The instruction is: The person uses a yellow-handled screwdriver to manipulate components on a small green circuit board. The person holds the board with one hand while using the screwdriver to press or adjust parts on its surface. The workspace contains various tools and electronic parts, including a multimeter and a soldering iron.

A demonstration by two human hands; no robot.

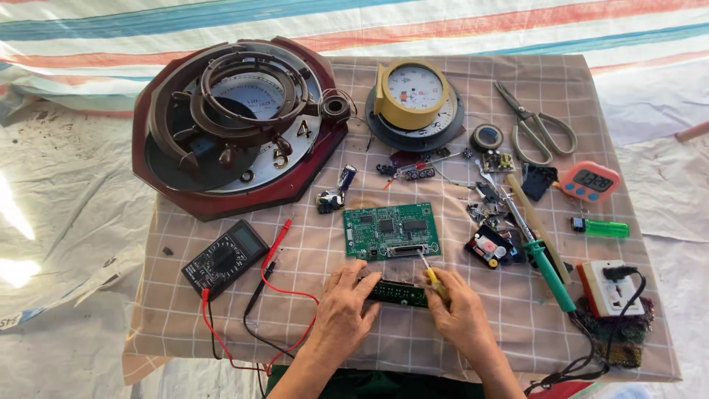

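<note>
Two hands sit close on one small part, so I fear a slip: the yellow screwdriver [430,275] could skid onto the green circuit board [392,230]. My right hand [465,314] is clamped on it; my left hand [341,310] pinches the black connector strip [396,292] on the worktop [517,295].

The hands [399,307] hide most of the dark connector strip [397,292].
</note>
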